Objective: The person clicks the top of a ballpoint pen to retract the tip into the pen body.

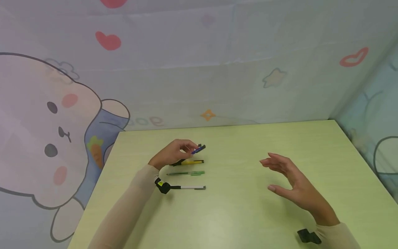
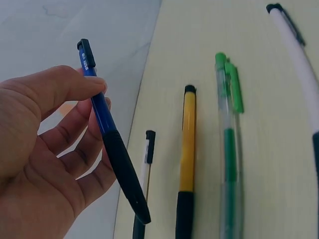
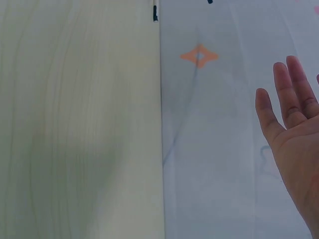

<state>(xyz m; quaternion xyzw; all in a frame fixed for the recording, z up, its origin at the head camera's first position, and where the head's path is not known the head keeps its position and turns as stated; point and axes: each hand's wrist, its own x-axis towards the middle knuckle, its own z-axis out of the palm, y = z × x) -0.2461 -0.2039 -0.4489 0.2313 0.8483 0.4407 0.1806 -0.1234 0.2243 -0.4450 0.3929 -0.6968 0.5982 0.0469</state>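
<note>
Four pens (image 1: 188,173) lie in a row on the table (image 1: 236,214), running towards 12 o'clock, where the backdrop (image 1: 186,83) stands. A fifth pen (image 2: 113,139), in the left hand (image 1: 174,152), is near the farthest. The right hand (image 1: 293,185) hovers at 3 o'clock from them.

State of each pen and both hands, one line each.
Blue pen: pinched in left hand, raised above the table.
Far white-and-black pen: lying on the table, partly hidden behind the blue pen.
Yellow pen: lying on the table.
Green pen: lying on the table.
Near white-and-black pen: lying on the table.
Left hand: holding the blue pen.
Right hand: open, holding nothing.
</note>
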